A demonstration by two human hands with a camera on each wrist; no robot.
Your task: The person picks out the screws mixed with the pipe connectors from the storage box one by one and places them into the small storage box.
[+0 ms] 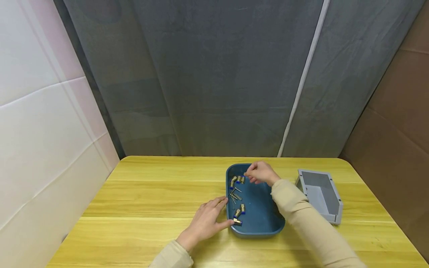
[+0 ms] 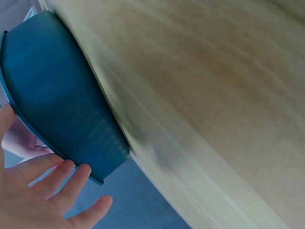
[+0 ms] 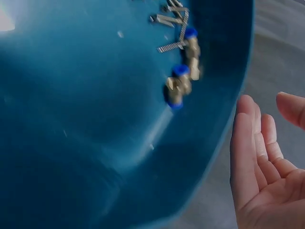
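Note:
A blue tray (image 1: 258, 223) sits on the wooden table (image 1: 151, 193). It holds brass fittings with blue collars (image 1: 238, 179) at its far left, more fittings (image 1: 239, 210) nearer, and thin metal screws (image 1: 235, 194). My left hand (image 1: 223, 211) lies flat on the table, with straight fingers touching the tray's left rim. My right hand (image 1: 256, 174) hovers over the tray's far end, next to the far fittings. In the right wrist view the right hand (image 3: 267, 129) is relaxed and holds nothing, beside the tray (image 3: 95, 143), fittings (image 3: 183, 81) and screws (image 3: 171, 19). The left wrist view shows left hand fingers (image 2: 52, 191) at the tray wall (image 2: 52, 95).
An open grey plastic bin (image 1: 320, 195) stands to the right of the tray. A grey curtain (image 1: 218, 74) hangs behind the table, a white wall (image 1: 40, 123) is at the left and a brown board (image 1: 399, 123) at the right.

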